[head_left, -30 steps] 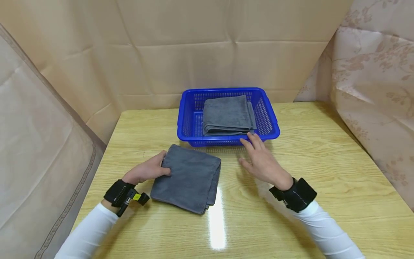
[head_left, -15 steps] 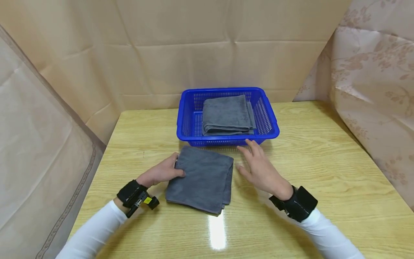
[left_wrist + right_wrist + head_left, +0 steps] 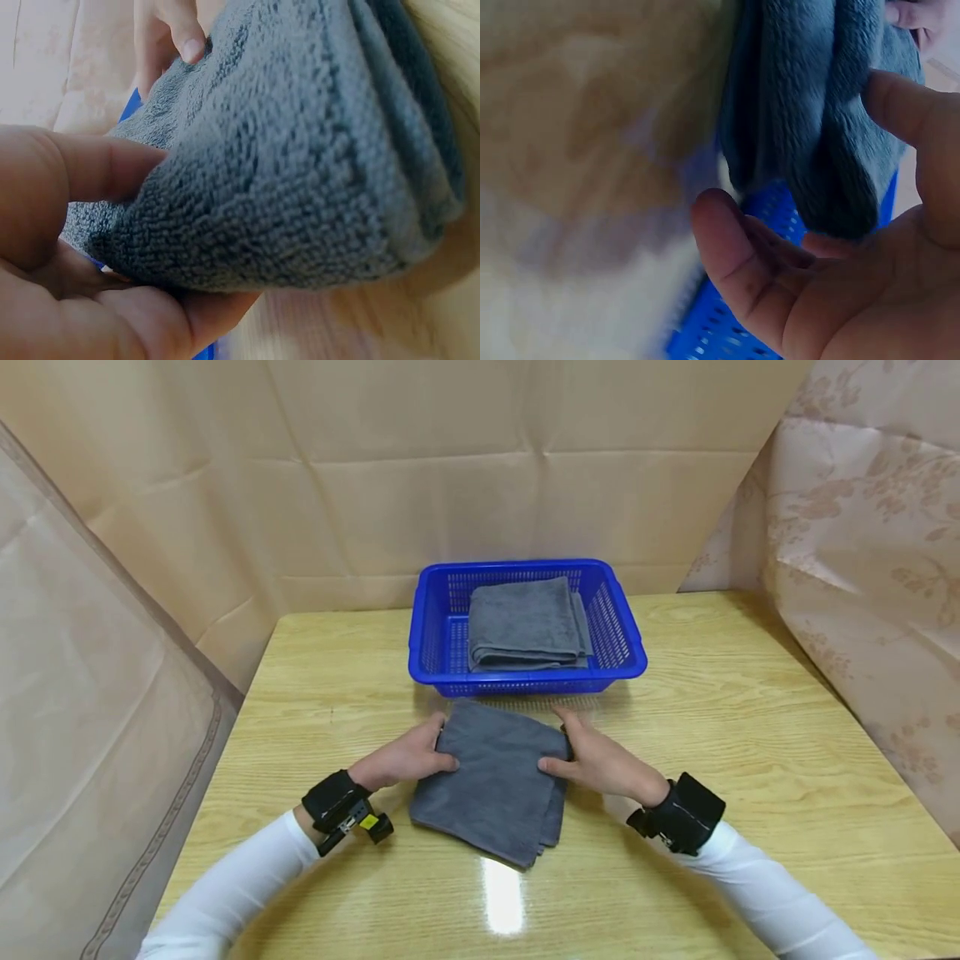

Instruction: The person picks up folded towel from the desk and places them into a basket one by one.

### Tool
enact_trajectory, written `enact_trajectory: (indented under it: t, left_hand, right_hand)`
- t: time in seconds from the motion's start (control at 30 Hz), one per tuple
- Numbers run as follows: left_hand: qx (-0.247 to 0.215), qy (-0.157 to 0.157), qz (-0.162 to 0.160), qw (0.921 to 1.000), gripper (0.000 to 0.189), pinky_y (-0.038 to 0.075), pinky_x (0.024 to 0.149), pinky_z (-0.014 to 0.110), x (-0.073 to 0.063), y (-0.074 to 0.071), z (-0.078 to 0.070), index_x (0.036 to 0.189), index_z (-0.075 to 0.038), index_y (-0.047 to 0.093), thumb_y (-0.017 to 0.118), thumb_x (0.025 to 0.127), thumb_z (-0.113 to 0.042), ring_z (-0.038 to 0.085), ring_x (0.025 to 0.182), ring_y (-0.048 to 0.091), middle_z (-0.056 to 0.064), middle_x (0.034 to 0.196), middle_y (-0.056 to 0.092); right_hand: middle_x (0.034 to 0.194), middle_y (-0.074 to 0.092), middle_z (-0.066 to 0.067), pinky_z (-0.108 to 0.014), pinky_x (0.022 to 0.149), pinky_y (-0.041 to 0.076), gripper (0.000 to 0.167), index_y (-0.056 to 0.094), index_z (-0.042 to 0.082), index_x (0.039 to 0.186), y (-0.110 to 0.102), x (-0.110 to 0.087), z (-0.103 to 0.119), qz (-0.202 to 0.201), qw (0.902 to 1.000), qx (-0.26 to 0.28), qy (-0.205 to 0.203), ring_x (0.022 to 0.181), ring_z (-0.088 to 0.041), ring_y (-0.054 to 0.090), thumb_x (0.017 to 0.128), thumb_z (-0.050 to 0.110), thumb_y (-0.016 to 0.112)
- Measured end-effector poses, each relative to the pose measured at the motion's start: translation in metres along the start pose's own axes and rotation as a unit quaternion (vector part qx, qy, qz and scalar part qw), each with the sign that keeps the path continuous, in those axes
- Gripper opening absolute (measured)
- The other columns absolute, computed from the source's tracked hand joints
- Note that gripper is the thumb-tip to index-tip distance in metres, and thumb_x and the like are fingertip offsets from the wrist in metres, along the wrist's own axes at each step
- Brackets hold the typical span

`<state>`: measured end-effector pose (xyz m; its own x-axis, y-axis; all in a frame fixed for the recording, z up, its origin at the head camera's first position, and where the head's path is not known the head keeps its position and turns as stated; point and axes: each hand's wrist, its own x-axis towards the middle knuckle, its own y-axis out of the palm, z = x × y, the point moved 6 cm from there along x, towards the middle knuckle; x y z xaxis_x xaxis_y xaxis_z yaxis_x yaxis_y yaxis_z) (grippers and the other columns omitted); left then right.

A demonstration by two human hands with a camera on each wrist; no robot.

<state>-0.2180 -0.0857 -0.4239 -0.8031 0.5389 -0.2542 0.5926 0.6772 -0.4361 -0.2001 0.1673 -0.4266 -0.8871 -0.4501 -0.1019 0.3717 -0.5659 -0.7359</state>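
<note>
A folded grey towel (image 3: 495, 781) is held close over the table in front of the basket. At its left edge my left hand (image 3: 405, 756) grips it, thumb on top and fingers underneath, as the left wrist view shows. My right hand (image 3: 603, 762) is at the opposite edge, its thumb on the upper face. In the right wrist view the right thumb (image 3: 904, 109) presses the towel's folded layers (image 3: 810, 112), one fingertip lies under the lower corner, and the index finger (image 3: 724, 232) stands apart from the cloth.
Behind the towel stands a blue perforated basket (image 3: 525, 678) with folded grey towels (image 3: 521, 620) in it, stacked toward its right side. The wooden table (image 3: 765, 735) backs onto a beige curtain (image 3: 450, 510). Patterned cloth hangs on the right, pale cloth on the left.
The left hand has carried the towel to the right, below the basket's middle. My right hand has come down from the basket's front rim and taken the towel's right edge.
</note>
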Motion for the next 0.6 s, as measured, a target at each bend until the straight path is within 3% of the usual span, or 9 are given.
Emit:
enact_trajectory:
  t: [0.2,0.27,0.37,0.43,0.53,0.6]
  left_hand:
    - [-0.007,-0.010,0.011,0.9999,0.047,0.044,0.100,0.043,0.008,0.009,0.001,0.127,0.005,0.041,0.067,0.088,0.000,0.024,0.110,0.054,0.018,0.123,0.057]
    - [-0.018,-0.006,0.018,0.9997,0.051,0.044,0.102,0.044,0.011,0.011,0.001,0.131,0.004,0.041,0.067,0.088,0.002,0.024,0.112,0.055,0.017,0.125,0.058]
    - [-0.037,0.000,0.024,0.9990,0.058,0.045,0.104,0.044,0.012,0.012,0.001,0.138,0.005,0.039,0.066,0.087,0.004,0.025,0.115,0.057,0.018,0.129,0.059]
    - [-0.039,0.001,0.025,0.9989,0.061,0.044,0.104,0.045,0.012,0.012,0.003,0.141,0.005,0.037,0.067,0.087,0.004,0.026,0.115,0.057,0.019,0.130,0.059]
    - [-0.008,-0.010,0.014,0.9998,0.061,0.045,0.103,0.046,0.011,0.009,0.006,0.142,0.005,0.037,0.068,0.090,-0.002,0.026,0.114,0.056,0.019,0.130,0.057]
    - [0.028,-0.016,0.007,0.9994,0.059,0.046,0.101,0.046,0.010,0.007,0.008,0.141,0.006,0.038,0.069,0.092,-0.007,0.026,0.113,0.056,0.019,0.127,0.057]
  right_hand:
    - [0.150,0.036,-0.031,-0.057,0.110,0.035,0.086,0.018,-0.008,0.156,0.005,-0.002,-0.009,-0.014,0.9984,0.053,-0.008,0.138,-0.043,0.039,0.097,0.024,0.071]
    - [0.140,0.046,-0.030,-0.053,0.102,0.043,0.084,0.019,-0.010,0.155,0.003,-0.006,-0.014,-0.024,0.9979,0.059,0.007,0.125,-0.040,0.051,0.097,0.023,0.071]
    - [0.112,0.058,-0.023,-0.041,0.079,0.052,0.072,0.029,-0.013,0.148,0.001,-0.014,-0.020,-0.041,0.9969,0.060,0.031,0.093,-0.029,0.061,0.098,0.023,0.069]
    - [0.090,0.057,-0.012,-0.033,0.061,0.046,0.058,0.042,-0.012,0.137,0.001,-0.019,-0.022,-0.043,0.9963,0.057,0.048,0.070,-0.020,0.055,0.100,0.025,0.067]
    - [0.072,0.053,-0.004,-0.030,0.054,0.040,0.038,0.059,-0.005,0.109,0.003,-0.025,-0.023,-0.042,0.9962,0.034,0.069,0.059,-0.015,0.048,0.101,0.032,0.064]
    - [0.069,0.051,0.000,-0.030,0.053,0.038,0.038,0.063,0.002,0.093,0.005,-0.027,-0.023,-0.033,0.9963,0.016,0.077,0.058,-0.014,0.047,0.102,0.038,0.061]
